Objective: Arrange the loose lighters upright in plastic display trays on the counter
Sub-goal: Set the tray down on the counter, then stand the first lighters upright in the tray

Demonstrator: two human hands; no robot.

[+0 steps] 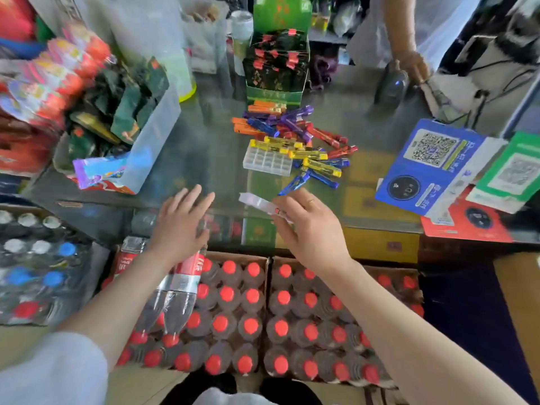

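Two hands over counter's (204,159) near edge: left hand (179,220) spread, empty; right hand (306,226) pinching clear strip (257,203). Lighters (295,135) piled mid-counter, touching empty tray (268,161).

Both bare forearms reach forward and upward from the lower corners, the left one coming out of a pale sleeve. The left hand (181,226) is held palm down, fingers spread and extended, gripping nothing. The right hand (306,229) is also palm down, a ring on one finger, its fingertips pinching something thin and pale.
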